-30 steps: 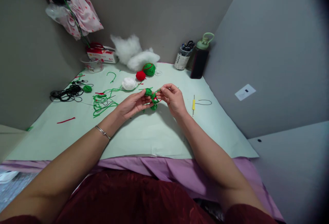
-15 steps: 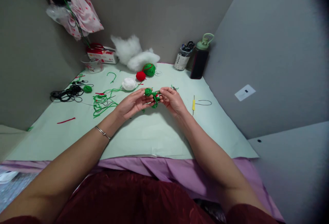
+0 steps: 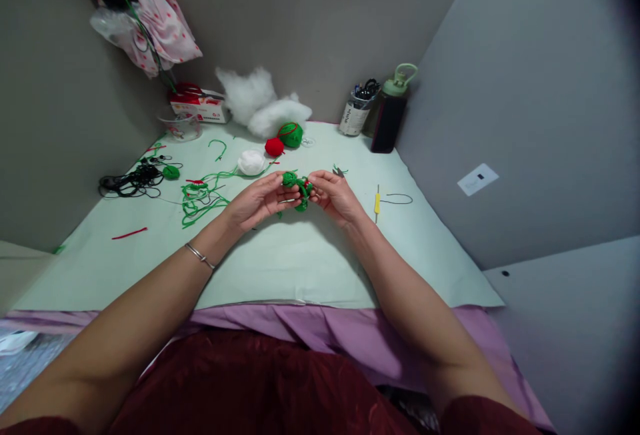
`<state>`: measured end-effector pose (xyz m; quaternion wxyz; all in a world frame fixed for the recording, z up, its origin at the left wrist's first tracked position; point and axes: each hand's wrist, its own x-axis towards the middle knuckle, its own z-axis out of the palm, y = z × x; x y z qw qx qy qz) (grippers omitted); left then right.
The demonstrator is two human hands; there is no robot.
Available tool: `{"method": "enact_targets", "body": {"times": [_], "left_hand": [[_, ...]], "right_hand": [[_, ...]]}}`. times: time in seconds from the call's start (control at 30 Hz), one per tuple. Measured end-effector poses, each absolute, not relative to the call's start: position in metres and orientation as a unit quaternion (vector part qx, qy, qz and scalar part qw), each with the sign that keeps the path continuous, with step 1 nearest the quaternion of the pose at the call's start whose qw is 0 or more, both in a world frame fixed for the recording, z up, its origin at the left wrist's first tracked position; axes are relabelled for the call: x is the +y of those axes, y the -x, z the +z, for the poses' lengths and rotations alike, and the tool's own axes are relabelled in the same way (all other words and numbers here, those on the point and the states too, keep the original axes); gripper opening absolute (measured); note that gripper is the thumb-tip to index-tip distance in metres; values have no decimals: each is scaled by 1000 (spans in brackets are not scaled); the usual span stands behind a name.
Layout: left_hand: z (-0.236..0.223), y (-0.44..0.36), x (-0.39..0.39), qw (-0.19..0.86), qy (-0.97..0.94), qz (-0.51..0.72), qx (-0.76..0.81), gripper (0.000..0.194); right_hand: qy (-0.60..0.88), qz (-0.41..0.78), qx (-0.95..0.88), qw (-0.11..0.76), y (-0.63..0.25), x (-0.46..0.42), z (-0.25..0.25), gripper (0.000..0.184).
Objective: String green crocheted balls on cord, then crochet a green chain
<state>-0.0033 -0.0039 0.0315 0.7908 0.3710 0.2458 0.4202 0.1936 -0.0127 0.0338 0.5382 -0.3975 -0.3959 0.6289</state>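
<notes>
Between my two hands, above the middle of the table, is a small green crocheted piece [image 3: 289, 179] with some red on it. My left hand [image 3: 260, 200] is closed around its left side, thumb on top. At its right side, the fingers of my right hand [image 3: 333, 194] pinch the red and green part. The fingers cover much of the piece, so its full shape is hidden. A white yarn ball [image 3: 251, 162] lies just behind my left hand. To the right of my right hand rests a yellow-handled crochet hook [image 3: 377, 204].
Tangled green yarn [image 3: 200, 205] and a black cord bundle [image 3: 143, 180] lie on the left. Red [image 3: 274, 147] and green [image 3: 291, 134] yarn balls sit before white stuffing [image 3: 250, 98]. A bottle [image 3: 390, 115] and a pen holder [image 3: 355, 115] stand at the back right.
My right fingers have shifted slightly left, closer in on the piece, and more of its red part shows. My left hand keeps nearly the same place.
</notes>
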Motion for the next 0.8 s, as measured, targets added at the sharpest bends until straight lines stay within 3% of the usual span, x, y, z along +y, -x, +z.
{"method": "enact_targets", "body": {"times": [0.27,0.8], "left_hand": [[31,5,-4,780,-428,402,215,17],[26,1,-2,770,-419,411,251,23]], "right_hand": [[387,631,-433,515,-197,-12,31,36],[417,547,-477,547,-189,-15,29,29]]}}
